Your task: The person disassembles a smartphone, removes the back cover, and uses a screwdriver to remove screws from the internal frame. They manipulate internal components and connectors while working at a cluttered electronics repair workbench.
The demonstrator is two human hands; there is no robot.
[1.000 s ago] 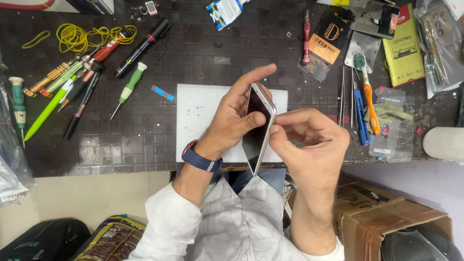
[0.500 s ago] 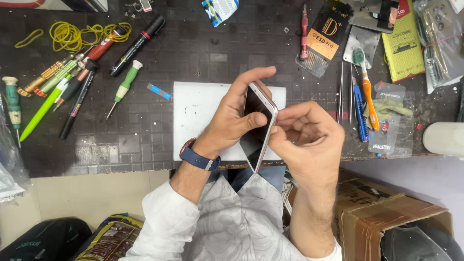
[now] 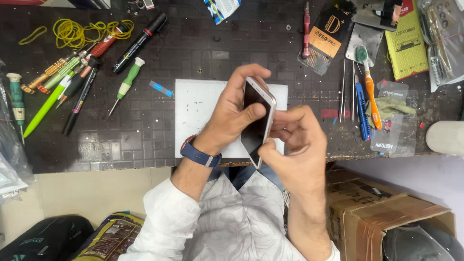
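Silver-edged smartphone with a dark screen stands on edge above the white mat, long axis running toward the person; left hand clasps it, right hand pinches its near end.

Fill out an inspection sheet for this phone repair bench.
Surface: dark tiled mat with a white sheet on it.
Job's things: smartphone, screen dark, held on edge above the sheet.
Clutter: screwdrivers, yellow rubber bands, tweezers, toothbrush, packets.
Grippers: left hand and right hand both grip the smartphone.
Cables: nothing seen.
Surroundings: cardboard box, dark bag.
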